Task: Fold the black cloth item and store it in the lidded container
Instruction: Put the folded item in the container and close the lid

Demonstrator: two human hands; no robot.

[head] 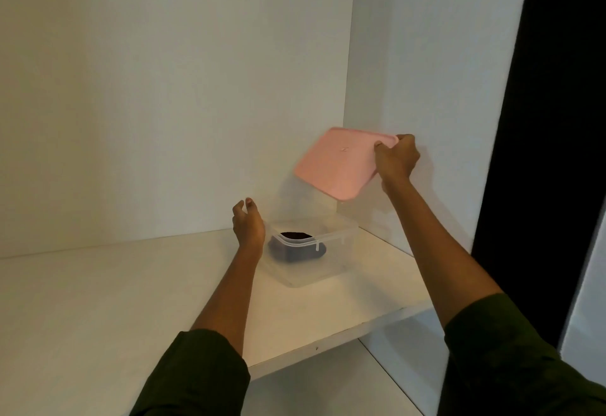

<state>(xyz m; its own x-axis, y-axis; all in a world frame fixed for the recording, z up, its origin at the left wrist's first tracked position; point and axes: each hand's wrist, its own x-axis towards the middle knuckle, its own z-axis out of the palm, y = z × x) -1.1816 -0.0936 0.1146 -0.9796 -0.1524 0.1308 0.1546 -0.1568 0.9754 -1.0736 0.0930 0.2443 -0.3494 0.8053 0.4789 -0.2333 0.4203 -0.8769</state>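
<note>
Your right hand [395, 158] grips the tilted pink plastic lid [341, 161] above the clear plastic container [308, 268] on the white shelf [131, 291]; your left hand [247, 223] hovers open beside it. The folded black cloth [295, 248] lies inside.

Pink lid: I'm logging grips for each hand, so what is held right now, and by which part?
The right hand grips the flat pink plastic lid by its right corner, tilted in the air. The left hand holds nothing.

A plain pink lid [339, 161], a clear colourless container [311, 251] and a black cloth [295, 248] are shown on a white shelf [114, 301]; dark green sleeves [196, 373] are worn.
</note>
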